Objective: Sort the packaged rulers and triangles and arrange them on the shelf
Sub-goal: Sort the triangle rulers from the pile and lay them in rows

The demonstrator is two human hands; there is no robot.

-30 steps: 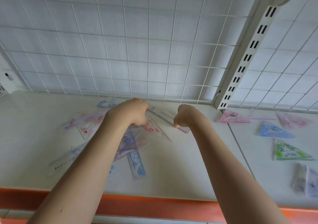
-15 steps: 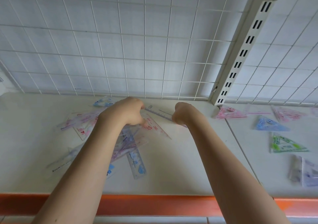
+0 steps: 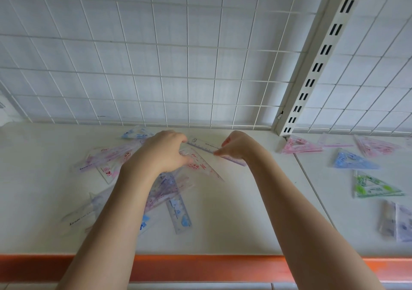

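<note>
White wire grid [image 3: 156,66] behind; slotted upright [image 3: 316,69]; orange edge strip [image 3: 200,267].

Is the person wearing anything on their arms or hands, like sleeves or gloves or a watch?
No. Both forearms are bare as far as the picture shows, with no sleeves in view. The left hand and the right hand have no gloves. No watch, bracelet or ring can be seen on either wrist or on the fingers that show.
</note>
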